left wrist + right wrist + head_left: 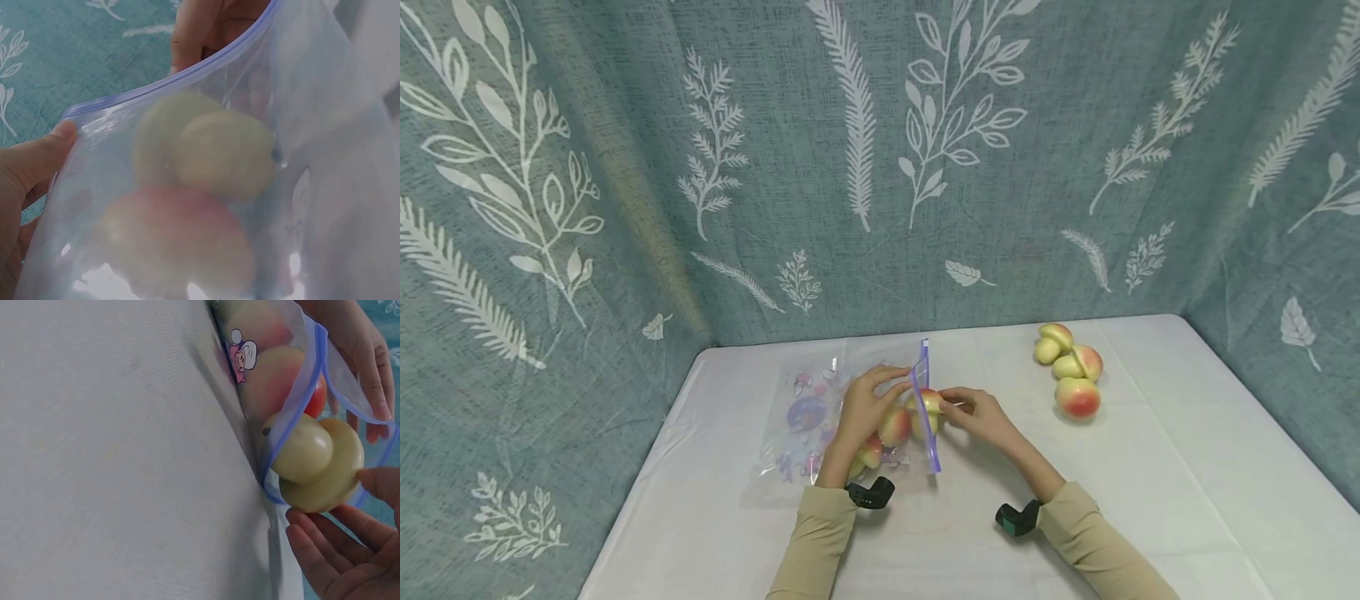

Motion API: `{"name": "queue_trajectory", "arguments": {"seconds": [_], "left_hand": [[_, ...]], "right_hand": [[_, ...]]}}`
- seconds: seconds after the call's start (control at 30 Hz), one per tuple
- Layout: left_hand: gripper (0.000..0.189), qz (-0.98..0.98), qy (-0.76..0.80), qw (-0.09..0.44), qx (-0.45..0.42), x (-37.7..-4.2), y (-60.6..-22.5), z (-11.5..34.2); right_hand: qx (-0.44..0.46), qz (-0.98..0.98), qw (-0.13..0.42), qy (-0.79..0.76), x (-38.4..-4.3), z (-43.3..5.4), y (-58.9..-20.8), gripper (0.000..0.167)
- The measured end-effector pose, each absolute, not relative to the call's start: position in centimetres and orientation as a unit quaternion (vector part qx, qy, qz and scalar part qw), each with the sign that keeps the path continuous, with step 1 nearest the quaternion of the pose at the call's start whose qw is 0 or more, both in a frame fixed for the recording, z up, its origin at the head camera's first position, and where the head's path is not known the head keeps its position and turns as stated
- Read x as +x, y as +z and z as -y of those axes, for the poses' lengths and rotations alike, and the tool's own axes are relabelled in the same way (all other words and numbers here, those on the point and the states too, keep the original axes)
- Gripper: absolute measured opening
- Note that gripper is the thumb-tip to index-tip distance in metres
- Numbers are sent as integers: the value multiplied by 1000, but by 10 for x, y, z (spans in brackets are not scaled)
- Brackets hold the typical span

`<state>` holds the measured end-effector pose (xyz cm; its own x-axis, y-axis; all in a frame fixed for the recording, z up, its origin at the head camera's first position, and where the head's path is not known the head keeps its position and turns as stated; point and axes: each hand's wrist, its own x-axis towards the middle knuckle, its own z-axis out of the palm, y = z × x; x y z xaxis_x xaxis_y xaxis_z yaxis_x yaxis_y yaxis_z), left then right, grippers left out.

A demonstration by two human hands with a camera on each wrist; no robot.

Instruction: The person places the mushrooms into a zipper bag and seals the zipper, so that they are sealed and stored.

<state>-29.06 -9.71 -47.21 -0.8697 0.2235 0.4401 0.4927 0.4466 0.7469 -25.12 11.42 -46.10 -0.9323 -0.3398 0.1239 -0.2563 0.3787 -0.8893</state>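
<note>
A clear zip bag [772,467] with a purple zip edge and printed cartoon figures lies on the table, its mouth toward the right. My left hand [861,412] pinches the bag near its mouth; in the left wrist view the thumb [64,130] presses the corner just under the zip. At the parted mouth, my right hand [987,419] holds a yellow, two-lobed mango-like fruit [319,465] between thumb and fingers, partly inside the bag. Behind it in the bag sit more red-and-yellow fruits [275,381], seen through the plastic.
Toward the back right of the white-covered table [1210,467] lies a cluster of similar fruits, the nearest a round red-and-yellow one [1078,398]. A green-blue curtain [880,275] with white leaves stands behind and at both sides. Both wrists wear small black cameras.
</note>
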Motion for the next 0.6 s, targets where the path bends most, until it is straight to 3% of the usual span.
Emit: {"name": "queue_trajectory", "arguments": {"seconds": [0.6], "left_hand": [[25, 832, -482, 153, -228, -290, -471, 98]], "right_hand": [[-181, -813, 34, -553, -251, -116, -467, 29]]}}
